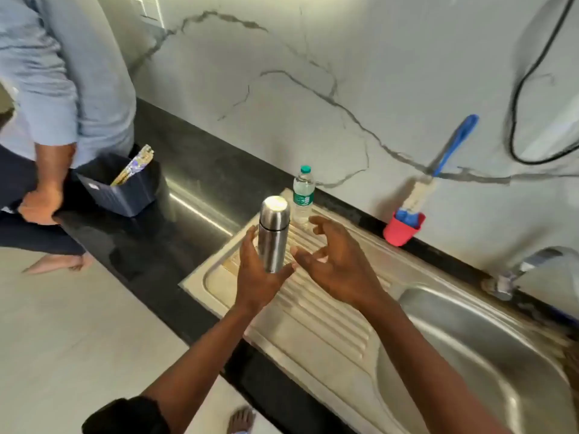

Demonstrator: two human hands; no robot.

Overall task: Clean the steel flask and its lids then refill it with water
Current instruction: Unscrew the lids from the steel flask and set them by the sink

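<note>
The steel flask (pixel 273 233) stands upright with its cap on, held above the ribbed draining board (pixel 316 311) of the sink. My left hand (pixel 255 270) grips its lower part from the left and below, fingers curled under the base. Just to the right of the flask, my right hand (pixel 332 261) hovers with fingers spread and holds nothing. A clear plastic water bottle (pixel 303 195) with a green cap stands behind the flask at the far edge of the draining board.
The steel sink basin (pixel 488 355) lies to the right, with the tap (pixel 529 264) behind it. A red cup (pixel 403 228) holds a blue-handled bottle brush (pixel 451 151) against the wall. A dark box (pixel 122 189) sits on the black counter. A person (pixel 56 98) stands at the left.
</note>
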